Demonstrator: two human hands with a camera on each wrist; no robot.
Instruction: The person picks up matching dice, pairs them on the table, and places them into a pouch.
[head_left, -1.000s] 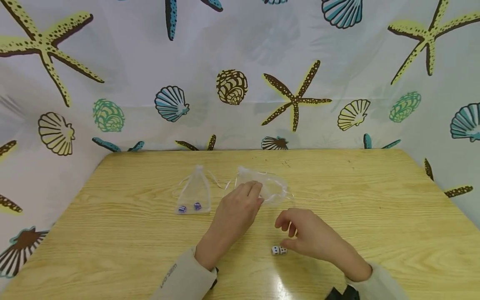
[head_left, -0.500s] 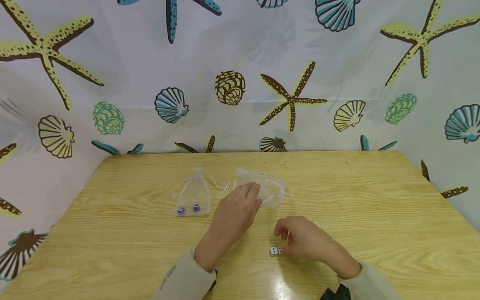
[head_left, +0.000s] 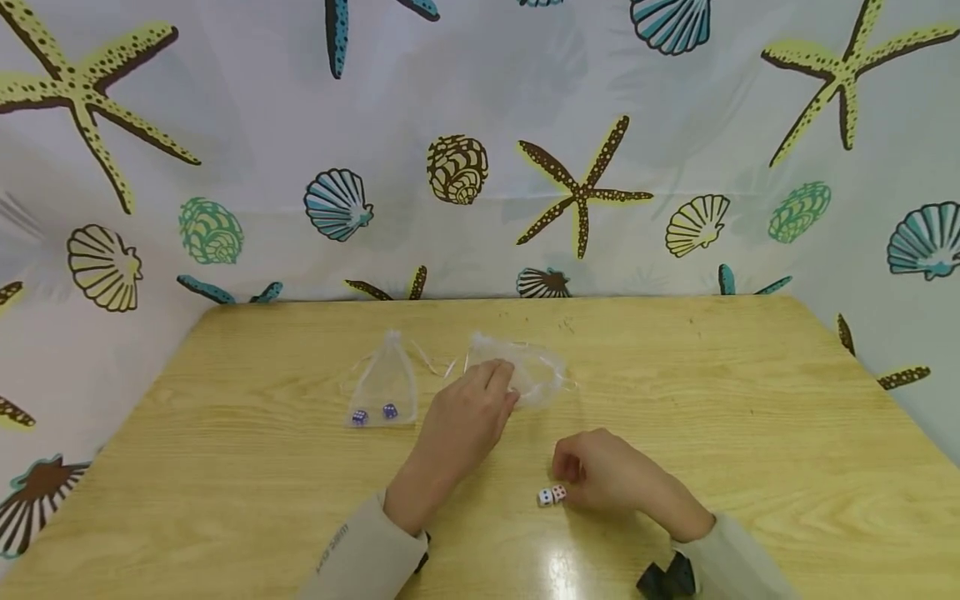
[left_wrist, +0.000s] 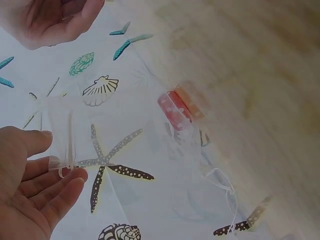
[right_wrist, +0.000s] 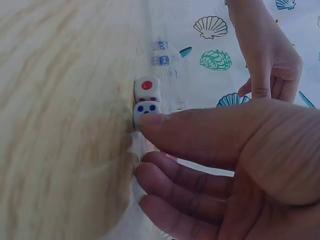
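Two small white dice with dark and red pips (head_left: 545, 498) lie side by side on the table. My right hand (head_left: 618, 479) is beside them, its thumb (right_wrist: 187, 137) touching the nearer die (right_wrist: 146, 108) while the other visible fingers curl loosely below. Farther off, my left hand (head_left: 468, 408) pinches the edge of a sheer white drawstring bag (head_left: 536, 375); a cord loop shows at its fingers in the left wrist view. A red die with white spots (left_wrist: 175, 110) shows by that bag, an orange patch beside it. The left hand hides this spot in the head view.
Left of the hands lies another sheer drawstring bag (head_left: 384, 379) with two blue dice (head_left: 390, 412) inside. Its cords trail toward the other bag. A white curtain printed with shells and starfish (head_left: 405, 117) stands behind the wooden table (head_left: 712, 400).
My right hand's fingers have drawn in closer to the white dice, and the right-hand die has turned and shifted slightly. The left hand has stayed at the bag.
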